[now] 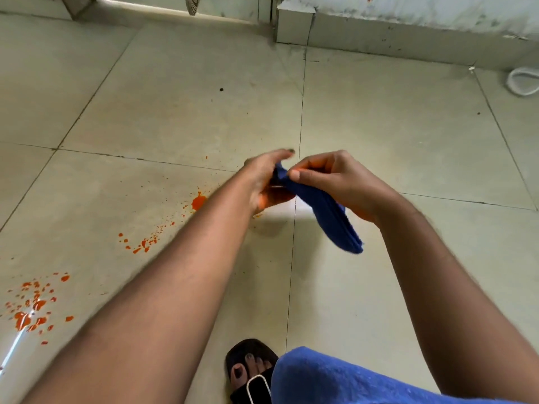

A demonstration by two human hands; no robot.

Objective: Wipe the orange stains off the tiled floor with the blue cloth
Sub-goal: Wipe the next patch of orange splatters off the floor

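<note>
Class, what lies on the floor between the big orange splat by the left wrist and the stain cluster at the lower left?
Head view: a smaller splatter patch between splat and cluster; otherwise bare floor.

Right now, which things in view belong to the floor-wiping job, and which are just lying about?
Part of the job:
blue cloth, held up between the left hand and right hand
orange stains, spattered on the tiled floor

Just lying about:
white cord loop near the wall
black sandal on the person's foot
small dark speck
</note>
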